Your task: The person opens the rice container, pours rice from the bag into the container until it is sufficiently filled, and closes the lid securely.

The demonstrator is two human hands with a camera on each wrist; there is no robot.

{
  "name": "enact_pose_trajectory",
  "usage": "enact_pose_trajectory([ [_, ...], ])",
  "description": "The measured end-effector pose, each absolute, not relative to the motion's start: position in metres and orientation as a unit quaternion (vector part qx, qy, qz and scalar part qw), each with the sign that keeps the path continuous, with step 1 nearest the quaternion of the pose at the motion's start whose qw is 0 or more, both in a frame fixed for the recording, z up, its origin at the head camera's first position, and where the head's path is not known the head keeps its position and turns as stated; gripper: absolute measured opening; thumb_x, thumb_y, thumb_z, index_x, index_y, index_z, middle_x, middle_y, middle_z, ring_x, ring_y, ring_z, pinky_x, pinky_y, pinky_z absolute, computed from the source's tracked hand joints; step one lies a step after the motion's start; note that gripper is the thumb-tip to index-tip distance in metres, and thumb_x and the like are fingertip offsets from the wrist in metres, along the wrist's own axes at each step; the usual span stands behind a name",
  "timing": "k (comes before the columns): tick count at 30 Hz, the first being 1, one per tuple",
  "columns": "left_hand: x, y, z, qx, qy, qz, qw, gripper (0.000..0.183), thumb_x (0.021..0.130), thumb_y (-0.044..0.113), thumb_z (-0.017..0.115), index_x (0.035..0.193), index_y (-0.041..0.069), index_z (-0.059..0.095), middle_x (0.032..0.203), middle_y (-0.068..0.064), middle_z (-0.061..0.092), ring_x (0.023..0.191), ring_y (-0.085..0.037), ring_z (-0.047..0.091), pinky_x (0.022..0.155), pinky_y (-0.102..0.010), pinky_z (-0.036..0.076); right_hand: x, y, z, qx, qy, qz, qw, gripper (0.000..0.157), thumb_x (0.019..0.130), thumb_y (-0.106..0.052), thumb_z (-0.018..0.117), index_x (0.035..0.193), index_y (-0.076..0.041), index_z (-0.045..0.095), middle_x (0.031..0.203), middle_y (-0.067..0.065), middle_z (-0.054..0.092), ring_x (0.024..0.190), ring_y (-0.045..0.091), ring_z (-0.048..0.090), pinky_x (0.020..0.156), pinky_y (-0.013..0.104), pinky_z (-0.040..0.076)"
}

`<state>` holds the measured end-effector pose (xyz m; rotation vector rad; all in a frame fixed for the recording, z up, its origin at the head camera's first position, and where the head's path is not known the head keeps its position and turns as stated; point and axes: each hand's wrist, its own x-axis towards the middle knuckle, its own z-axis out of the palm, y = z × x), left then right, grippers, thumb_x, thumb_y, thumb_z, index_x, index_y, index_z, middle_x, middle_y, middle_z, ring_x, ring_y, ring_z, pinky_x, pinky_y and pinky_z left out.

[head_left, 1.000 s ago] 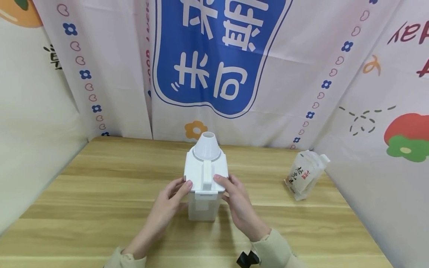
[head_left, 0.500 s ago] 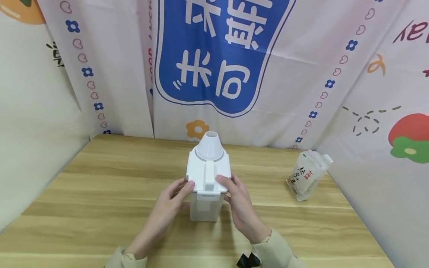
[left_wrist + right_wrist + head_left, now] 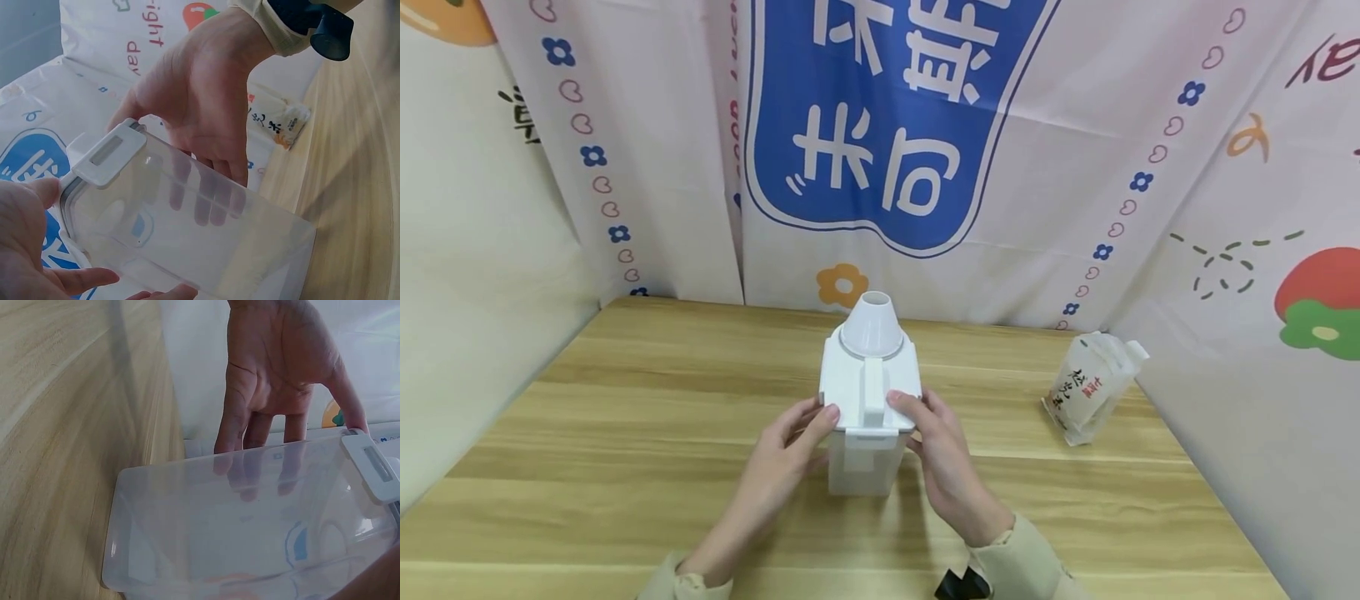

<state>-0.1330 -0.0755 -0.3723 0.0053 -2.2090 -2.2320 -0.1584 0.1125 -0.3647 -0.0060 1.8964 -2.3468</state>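
Observation:
A tall see-through plastic storage container (image 3: 861, 479) stands on the table in the head view. Its white lid (image 3: 842, 379) carries a raised handle and a white cone-shaped cup (image 3: 872, 328). My left hand (image 3: 784, 454) holds the left side, thumb at the lid's near corner. On the opposite side my right hand (image 3: 951, 462) grips it, thumb on the lid beside the handle. The left wrist view shows fingers of my right hand (image 3: 203, 94) through the clear wall. In the right wrist view, my left hand (image 3: 275, 369) has its fingertips against the container (image 3: 206, 512).
A small clear-and-white printed bag (image 3: 1090, 387) stands at the right of the wooden table (image 3: 625, 433). A printed cloth (image 3: 1037, 217) hangs behind the table, with pale walls at both sides. A black device (image 3: 962, 585) sits by the right sleeve.
Both hands keep their hold on the container. The head view has shifted slightly, so everything sits a little differently in it.

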Motion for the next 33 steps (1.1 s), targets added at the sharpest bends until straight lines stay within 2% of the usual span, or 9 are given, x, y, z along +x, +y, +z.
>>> enact_pose_trajectory([
  [19, -0.1345, -0.0797, -0.3753, 0.008, -0.690, -0.724, 0.010, 0.062, 0.090, 0.038, 0.071, 0.136, 0.001, 0.053, 0.130, -0.019, 0.055, 0.114, -0.034, 0.056, 0.085, -0.041, 0.057, -0.1572, 0.1092, -0.3612, 0.011, 0.639, -0.767, 0.054, 0.061, 0.089, -0.027, 0.067, 0.136, 0.003, 0.045, 0.125, 0.013, 0.054, 0.109, 0.024, 0.050, 0.095, 0.041, 0.038],
  [27, -0.1365, -0.0805, -0.3771, 0.005, -0.682, -0.732, -0.001, 0.062, 0.090, 0.040, 0.071, 0.136, 0.003, 0.054, 0.129, -0.019, 0.055, 0.115, -0.033, 0.056, 0.085, -0.040, 0.056, -0.1585, 0.1126, -0.3580, 0.008, 0.647, -0.760, 0.064, 0.059, 0.088, -0.028, 0.068, 0.134, 0.002, 0.048, 0.119, 0.012, 0.056, 0.107, 0.024, 0.050, 0.095, 0.044, 0.039],
  [33, -0.1360, -0.0809, -0.3759, -0.001, -0.683, -0.730, -0.011, 0.066, 0.091, 0.042, 0.070, 0.139, 0.002, 0.051, 0.132, -0.019, 0.053, 0.117, -0.033, 0.055, 0.088, -0.042, 0.055, -0.1595, 0.1144, -0.3599, -0.008, 0.654, -0.753, 0.067, 0.060, 0.089, -0.030, 0.067, 0.137, 0.001, 0.047, 0.122, 0.012, 0.055, 0.111, 0.025, 0.049, 0.098, 0.047, 0.038],
])
